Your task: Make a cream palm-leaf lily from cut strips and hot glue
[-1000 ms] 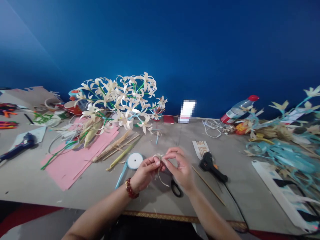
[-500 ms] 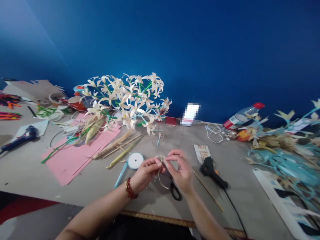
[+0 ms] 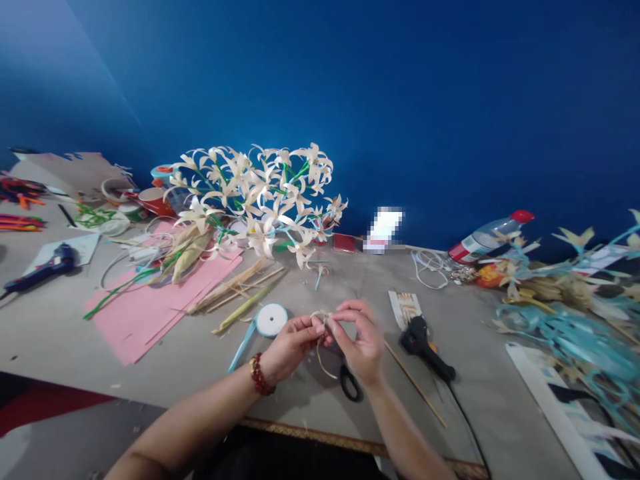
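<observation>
Between my two hands is a small ring of pale twisted strand (image 3: 321, 316), with a loose tail (image 3: 325, 365) hanging below it. My left hand (image 3: 295, 343) pinches its left side between thumb and fingers; a red bead bracelet is on that wrist. My right hand (image 3: 361, 340) pinches the ring's right side. A spool of light blue ribbon (image 3: 271, 321) lies just left of my left hand. Under my right hand, a black scissor handle (image 3: 351, 383) shows, its blades hidden. A thin wooden stick (image 3: 417, 387) rests to the right.
A black glue gun (image 3: 425, 347) with its cord lies right. Pink sheets (image 3: 135, 327) and dried husks (image 3: 235, 287) lie left. White husk flowers (image 3: 270, 193) stand behind. A bottle (image 3: 485, 240) and blue ribbon heap (image 3: 555, 327) are far right; a blue glue gun (image 3: 47, 270) is far left.
The view has shifted slightly, so the background items sit a little differently. Both hands keep their pinch on the pale strand, with almost no movement.
</observation>
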